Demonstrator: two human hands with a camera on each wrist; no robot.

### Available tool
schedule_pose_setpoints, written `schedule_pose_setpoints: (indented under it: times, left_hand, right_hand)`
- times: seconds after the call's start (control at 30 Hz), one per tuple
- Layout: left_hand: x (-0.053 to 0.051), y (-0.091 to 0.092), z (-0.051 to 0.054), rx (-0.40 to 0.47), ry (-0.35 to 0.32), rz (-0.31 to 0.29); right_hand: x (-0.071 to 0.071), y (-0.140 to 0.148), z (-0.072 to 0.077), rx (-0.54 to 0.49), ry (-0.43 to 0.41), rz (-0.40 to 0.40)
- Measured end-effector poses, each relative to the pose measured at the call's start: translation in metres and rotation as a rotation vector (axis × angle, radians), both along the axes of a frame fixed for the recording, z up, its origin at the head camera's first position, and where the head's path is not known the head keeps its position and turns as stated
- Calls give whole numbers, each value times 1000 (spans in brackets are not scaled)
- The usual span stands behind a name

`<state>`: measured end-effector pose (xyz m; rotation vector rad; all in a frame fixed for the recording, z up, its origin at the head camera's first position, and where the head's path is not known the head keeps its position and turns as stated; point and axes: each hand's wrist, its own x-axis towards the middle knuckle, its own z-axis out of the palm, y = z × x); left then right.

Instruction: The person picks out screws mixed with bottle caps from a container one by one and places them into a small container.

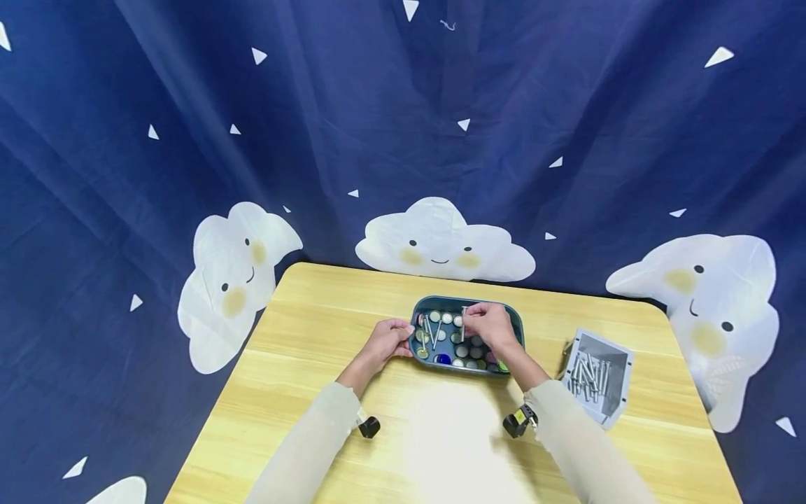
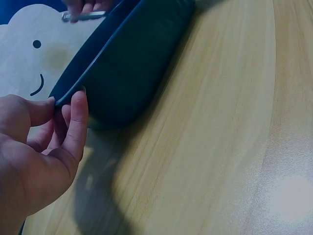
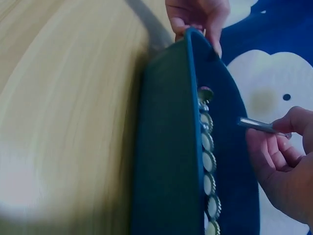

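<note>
A dark blue-green box (image 1: 467, 370) with rounded corners stands on the table, holding several bottle caps (image 1: 462, 351) and a few silvery bolts (image 1: 437, 334). My left hand (image 1: 387, 342) pinches its left rim, thumb on the inner side and fingers outside; the left wrist view shows this grip on the box wall (image 2: 132, 63). Over the box, my right hand (image 1: 492, 325) holds a silvery metal bolt (image 3: 257, 125) between thumb and fingers. That bolt is apart from the caps. Part of the box's right side is hidden by my right hand.
To the right of the box, a grey bin (image 1: 616, 356) holds a heap of similar metal bolts (image 1: 588, 376), close to my right forearm. The wooden table (image 1: 315, 308) ends at the back against a blue curtain (image 1: 378, 140) with cloud prints.
</note>
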<state>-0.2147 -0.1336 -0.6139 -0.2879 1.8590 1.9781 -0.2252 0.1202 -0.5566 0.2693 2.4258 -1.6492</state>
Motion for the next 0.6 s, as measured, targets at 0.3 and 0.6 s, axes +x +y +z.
schedule_pose_setpoints:
  times: [0.3, 0.6]
  left_hand:
    - [-1, -1, -2, 4, -4, 22]
    - [1, 2, -1, 2, 9, 40]
  right_hand:
    - [8, 43, 18, -105, 68, -25]
    - [21, 97, 36, -167, 91, -38]
